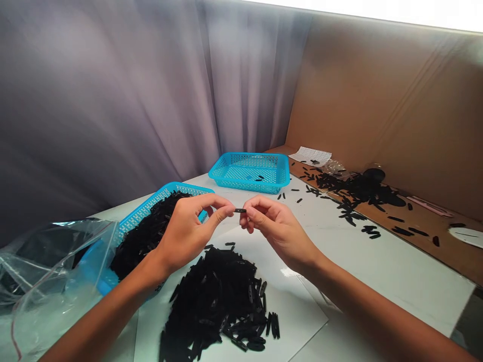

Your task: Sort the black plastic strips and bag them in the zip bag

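Observation:
Between my two hands is a small, slim black piece (240,210), long and narrow with a few light marks on its face. My left hand (194,221) pinches its left end between thumb and forefinger. At the other end, the thumb and bent fingers of my right hand (269,223) grip it. Below them a large heap of similar black pieces (219,296) lies on a white sheet (298,322). What exactly these pieces are, I cannot tell.
On the left, a blue basket (139,213) is full of black pieces, beside a clear plastic bag (56,281). Another blue basket (249,187) at the back holds a couple. More black pieces (358,188) lie scattered on the right near a paper sheet (311,156) and cardboard wall (377,100).

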`<state>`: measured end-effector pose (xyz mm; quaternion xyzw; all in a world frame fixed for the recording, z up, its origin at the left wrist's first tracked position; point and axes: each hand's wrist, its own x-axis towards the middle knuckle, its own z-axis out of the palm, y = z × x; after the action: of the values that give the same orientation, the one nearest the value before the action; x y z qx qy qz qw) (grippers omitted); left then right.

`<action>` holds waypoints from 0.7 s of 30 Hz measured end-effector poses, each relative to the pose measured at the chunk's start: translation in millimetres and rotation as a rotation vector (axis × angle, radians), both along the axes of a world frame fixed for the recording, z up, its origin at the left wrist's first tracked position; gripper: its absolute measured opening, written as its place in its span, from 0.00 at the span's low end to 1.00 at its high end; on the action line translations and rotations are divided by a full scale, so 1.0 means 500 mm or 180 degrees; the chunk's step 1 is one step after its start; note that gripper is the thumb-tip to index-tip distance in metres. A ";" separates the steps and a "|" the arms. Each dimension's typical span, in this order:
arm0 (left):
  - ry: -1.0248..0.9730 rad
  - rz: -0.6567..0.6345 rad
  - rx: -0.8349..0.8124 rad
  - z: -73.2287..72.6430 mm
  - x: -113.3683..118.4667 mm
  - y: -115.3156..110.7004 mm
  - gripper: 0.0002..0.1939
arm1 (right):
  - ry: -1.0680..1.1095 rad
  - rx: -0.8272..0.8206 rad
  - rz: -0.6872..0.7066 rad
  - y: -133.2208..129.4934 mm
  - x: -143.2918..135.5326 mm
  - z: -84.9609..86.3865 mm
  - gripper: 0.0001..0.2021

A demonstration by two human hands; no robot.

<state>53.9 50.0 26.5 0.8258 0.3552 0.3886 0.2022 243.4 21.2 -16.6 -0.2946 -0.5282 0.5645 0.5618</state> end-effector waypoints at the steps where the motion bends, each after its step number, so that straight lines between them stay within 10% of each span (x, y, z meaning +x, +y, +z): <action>1: -0.0012 -0.0017 -0.0018 0.000 0.000 -0.001 0.09 | 0.0024 0.0024 0.0011 0.001 0.000 0.000 0.10; 21: -0.0244 -0.0221 -0.0246 0.003 -0.004 -0.006 0.07 | -0.0165 0.0451 -0.0178 0.000 0.006 0.004 0.07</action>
<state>51.9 47.1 28.2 0.8138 0.3331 0.3986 0.2607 246.5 21.1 -14.6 -0.2832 -0.5727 0.5019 0.5830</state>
